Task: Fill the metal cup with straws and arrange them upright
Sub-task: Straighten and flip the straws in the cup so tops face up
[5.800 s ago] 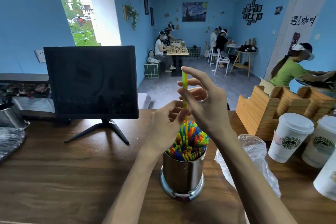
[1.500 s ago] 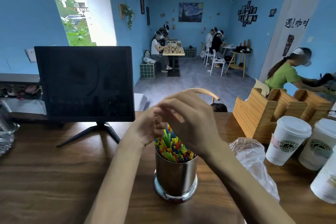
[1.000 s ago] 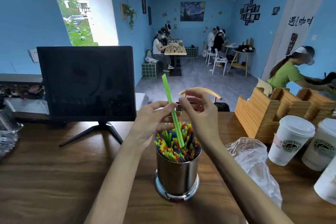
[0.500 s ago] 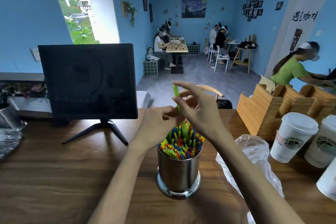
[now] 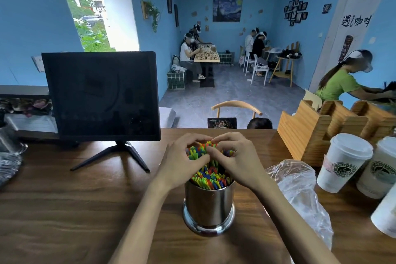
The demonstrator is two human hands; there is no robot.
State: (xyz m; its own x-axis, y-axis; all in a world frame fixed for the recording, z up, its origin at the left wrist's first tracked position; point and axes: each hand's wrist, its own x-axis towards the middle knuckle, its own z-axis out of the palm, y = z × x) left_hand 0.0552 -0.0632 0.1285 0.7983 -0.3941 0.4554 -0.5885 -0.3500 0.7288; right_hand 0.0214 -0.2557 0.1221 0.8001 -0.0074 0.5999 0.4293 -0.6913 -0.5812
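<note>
A shiny metal cup (image 5: 209, 206) stands on the wooden counter (image 5: 64, 210) in front of me, packed with many upright coloured straws (image 5: 211, 177). My left hand (image 5: 182, 162) and my right hand (image 5: 235, 159) both sit on top of the bundle, fingers curled over the straw tips and meeting in the middle. The hands cover the far half of the straws. No single straw stands above the others.
A dark monitor (image 5: 102, 96) on a stand is at the back left. A crumpled clear plastic bag (image 5: 300, 195) lies right of the cup. Lidded paper cups (image 5: 342, 163) and a wooden holder (image 5: 317, 128) crowd the right side. A steel object (image 5: 8, 156) sits far left.
The green straw that my hands held above the cup half a second ago has gone down into the bundle. Both hands have dropped onto the straw tops.
</note>
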